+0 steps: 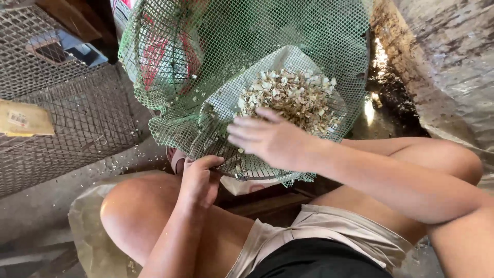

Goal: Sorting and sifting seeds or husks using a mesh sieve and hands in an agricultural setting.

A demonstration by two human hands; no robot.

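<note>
The left hand [199,180], at lower centre of the frame, was closed around the near metal rim of a green mesh sieve [206,67], with the thumb lying over the top of the rim. The right hand [270,139], at centre, had its fingers open and spread, resting flat on the mesh at the near edge of a pile of pale chips and husks [296,98]. The pile lay in the centre-right part of the sieve, over a white sheet [231,92] seen through the mesh. For this step, a firm hold on the rim appeared essential, so that the sieve stayed level while the open hand worked the pile; light, spread fingers would probably move the chips without pressing them through or tipping them over the edge. The person sat low, with both bare knees at the bottom of the frame. The floor [46,206] at lower left was grey concrete, dusted with small fragments. A wire cage [67,118] stood at upper left, with a yellowish card [23,119] against it. A rough, stained wall [442,62] filled the upper right, and a clear plastic sheet [87,226] lay under the left knee.
</note>
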